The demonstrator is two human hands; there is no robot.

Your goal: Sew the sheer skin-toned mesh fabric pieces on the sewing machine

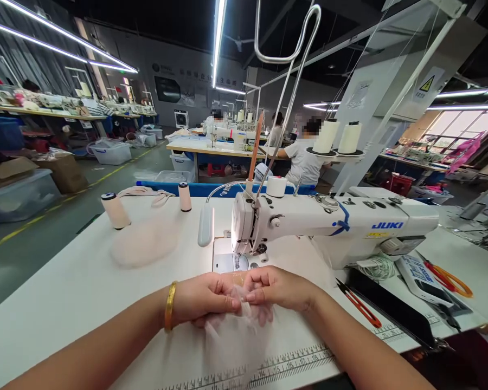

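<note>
The white counter [65, 292] is carrying a white sewing machine [329, 222], its needle hard to make out. Just before it, the left hand [205, 300] and right hand [278, 287] are meeting, fingers pinching together on sheer fabric [236, 330], nearly see-through, trailing toward the printed ruler [293, 360]

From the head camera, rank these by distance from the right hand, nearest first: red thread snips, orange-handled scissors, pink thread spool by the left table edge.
From the right hand:
1. Red thread snips, just to its right.
2. Orange-handled scissors, farther right, beside the machine.
3. Pink thread spool, far left, back of the table.
</note>
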